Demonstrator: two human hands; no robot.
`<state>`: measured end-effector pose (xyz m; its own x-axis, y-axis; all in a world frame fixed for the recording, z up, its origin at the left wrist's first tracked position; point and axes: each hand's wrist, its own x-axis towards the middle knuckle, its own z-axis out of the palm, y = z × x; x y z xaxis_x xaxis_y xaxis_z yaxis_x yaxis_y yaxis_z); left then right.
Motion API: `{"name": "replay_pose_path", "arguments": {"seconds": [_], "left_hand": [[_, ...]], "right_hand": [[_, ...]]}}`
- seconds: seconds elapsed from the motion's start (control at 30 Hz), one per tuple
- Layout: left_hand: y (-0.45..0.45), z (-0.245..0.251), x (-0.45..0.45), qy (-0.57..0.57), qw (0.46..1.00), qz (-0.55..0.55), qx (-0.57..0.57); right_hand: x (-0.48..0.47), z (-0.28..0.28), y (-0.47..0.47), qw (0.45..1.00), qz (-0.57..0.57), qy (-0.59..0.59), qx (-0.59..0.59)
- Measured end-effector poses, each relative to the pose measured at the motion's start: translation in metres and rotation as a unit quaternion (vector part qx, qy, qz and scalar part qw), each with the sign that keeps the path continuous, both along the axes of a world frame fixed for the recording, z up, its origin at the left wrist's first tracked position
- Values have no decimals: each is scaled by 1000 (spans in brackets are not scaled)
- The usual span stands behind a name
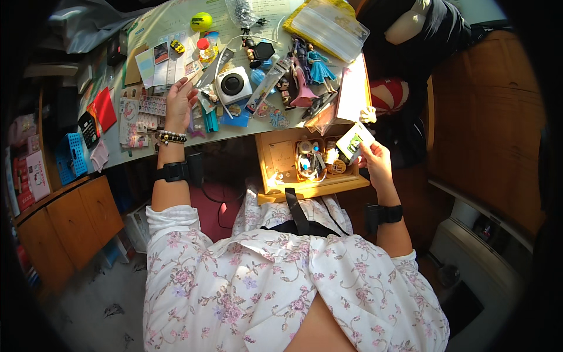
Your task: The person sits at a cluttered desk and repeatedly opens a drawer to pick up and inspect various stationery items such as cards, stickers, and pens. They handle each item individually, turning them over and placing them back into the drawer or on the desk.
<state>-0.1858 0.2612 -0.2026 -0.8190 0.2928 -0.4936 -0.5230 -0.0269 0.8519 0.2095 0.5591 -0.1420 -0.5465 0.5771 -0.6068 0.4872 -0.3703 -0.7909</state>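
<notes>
In my right hand (376,160) is a small, flat, pale card-like item (353,144) with a panda picture on green, pinched by one edge between thumb and fingers. It is above the right side of a pulled-out wooden drawer (314,190). Inside the drawer, an orange basket (299,172) holds small bottles and cords, and round and cylindrical items sit beside it. My left hand (181,99) is raised over the desk with loosely curled fingers and no object visible in it. Near it lie sticker sheets (152,105), a ruled card (169,72) and a white instant camera (233,86).
Dolls (320,66), a clear plastic case (327,33), a toy car (177,46) and a tennis ball (201,21) crowd the desk (237,135). A blue basket (71,158) stands left. Wooden cabinets (81,220) flank me; a dark-clothed item or person (409,57) is at upper right.
</notes>
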Motion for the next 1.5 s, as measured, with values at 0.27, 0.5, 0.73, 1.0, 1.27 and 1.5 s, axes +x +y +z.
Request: {"name": "replay_pose_path", "arguments": {"seconds": [0.27, 0.5, 0.73, 1.0, 1.27, 1.5], "left_hand": [[7, 4, 156, -103, 985, -130, -51], [17, -13, 218, -112, 979, -157, -73], [31, -51, 263, -117, 978, -146, -87], [33, -63, 312, -126, 981, -125, -79], [10, -63, 342, -90, 989, -70, -96], [60, -112, 292, 178, 890, -262, -327]], "right_hand": [[27, -20, 20, 998, 25, 59, 0], [62, -69, 37, 981, 94, -98, 136], [104, -120, 36, 956, 196, -154, 154], [95, -107, 26, 913, 254, -161, 277], [73, -101, -11, 883, 397, -80, 239], [106, -97, -63, 873, 470, -39, 122]]}}
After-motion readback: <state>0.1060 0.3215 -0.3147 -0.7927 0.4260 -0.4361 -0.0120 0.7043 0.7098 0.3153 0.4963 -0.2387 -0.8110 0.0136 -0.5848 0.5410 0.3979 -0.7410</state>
